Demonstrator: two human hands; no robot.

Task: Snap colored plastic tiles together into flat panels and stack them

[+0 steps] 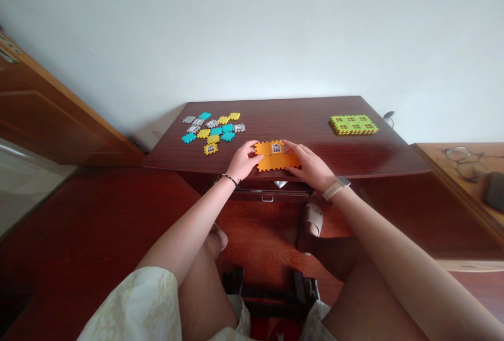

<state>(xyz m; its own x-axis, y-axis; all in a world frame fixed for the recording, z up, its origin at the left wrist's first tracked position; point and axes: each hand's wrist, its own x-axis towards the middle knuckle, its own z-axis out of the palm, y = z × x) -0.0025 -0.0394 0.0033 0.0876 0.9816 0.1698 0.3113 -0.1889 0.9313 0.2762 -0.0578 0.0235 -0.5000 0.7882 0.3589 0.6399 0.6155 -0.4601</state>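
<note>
Head view: your left hand (244,160) and right hand (310,167) clasp the orange panel (272,159) from either end, fingers spread — its long axis runs crosswise, at the desk's (299,120) near edge.

**Orange interlocking toy panel (274,156) with an arched window**
Its edges are notched all round, and it lies at six o'clock on the dark wooden tabletop (299,120), close to the near edge. The small white-framed window (276,148) sits toward twelve o'clock, and faint seams cross the orange surface.
</note>
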